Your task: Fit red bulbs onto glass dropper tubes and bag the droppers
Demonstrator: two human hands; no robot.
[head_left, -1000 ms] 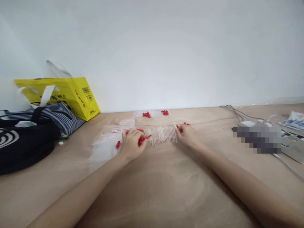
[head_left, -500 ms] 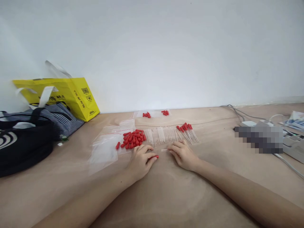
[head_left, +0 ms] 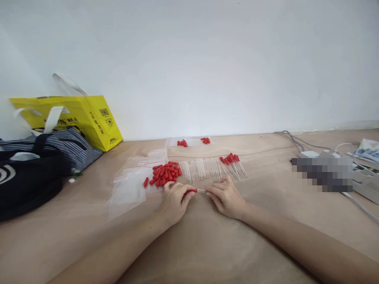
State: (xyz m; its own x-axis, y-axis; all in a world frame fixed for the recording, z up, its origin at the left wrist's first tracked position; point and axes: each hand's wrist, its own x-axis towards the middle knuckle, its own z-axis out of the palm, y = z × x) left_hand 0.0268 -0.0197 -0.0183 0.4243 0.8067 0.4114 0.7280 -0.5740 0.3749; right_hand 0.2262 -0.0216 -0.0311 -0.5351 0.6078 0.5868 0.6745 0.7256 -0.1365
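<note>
Between thumb and fingers, my left hand [head_left: 177, 200] pinches a red rubber dropper bulb [head_left: 192, 191], its end pointing right. My right hand [head_left: 225, 197] grips a thin clear dropper tube [head_left: 201, 191], whose left end meets the bulb's mouth; how far it sits inside I cannot tell. Just beyond my left hand lies a pile of red bulbs [head_left: 166, 173]. A row of loose clear tubes [head_left: 201, 169] stretches out behind both hands. To its right rest several droppers [head_left: 233, 163] with red bulbs on their tubes.
Clear plastic zip bags [head_left: 130, 187] lie flat at left. Farther back, another bag [head_left: 194, 142] has small red bulbs on it. A yellow bag [head_left: 109, 130], a striped bag [head_left: 79, 148] and a black bag [head_left: 29, 181] fill the left side. Cables [head_left: 296, 140] and a power strip [head_left: 367, 183] are at right.
My two hands have come closer, bringing the bulb and the tube end together. The tube, earlier apart from the bulb, now meets it. The view has shifted slightly.
</note>
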